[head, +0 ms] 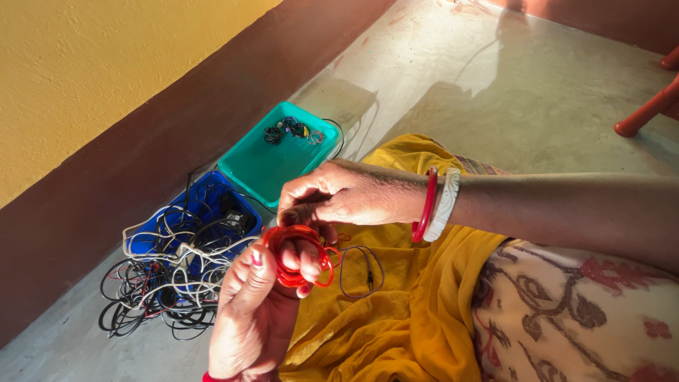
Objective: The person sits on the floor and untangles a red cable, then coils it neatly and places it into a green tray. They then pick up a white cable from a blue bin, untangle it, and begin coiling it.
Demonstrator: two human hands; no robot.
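My left hand point(254, 311) rises from the bottom of the view, with a coil of red wire point(300, 255) looped around its fingers. My right hand point(339, 194) reaches in from the right and pinches the top of the same red coil. That wrist wears a red and a white bangle point(435, 205). A thin dark cable point(361, 272) with a small plug lies on the yellow cloth point(396, 311) over my lap, just right of the coil.
A teal tray point(272, 166) with a few small coiled wires sits on the concrete floor by the wall. A blue tray point(205, 209) next to it overflows with a tangle of black and white cables point(159, 283). Red chair legs point(647, 110) stand at the far right.
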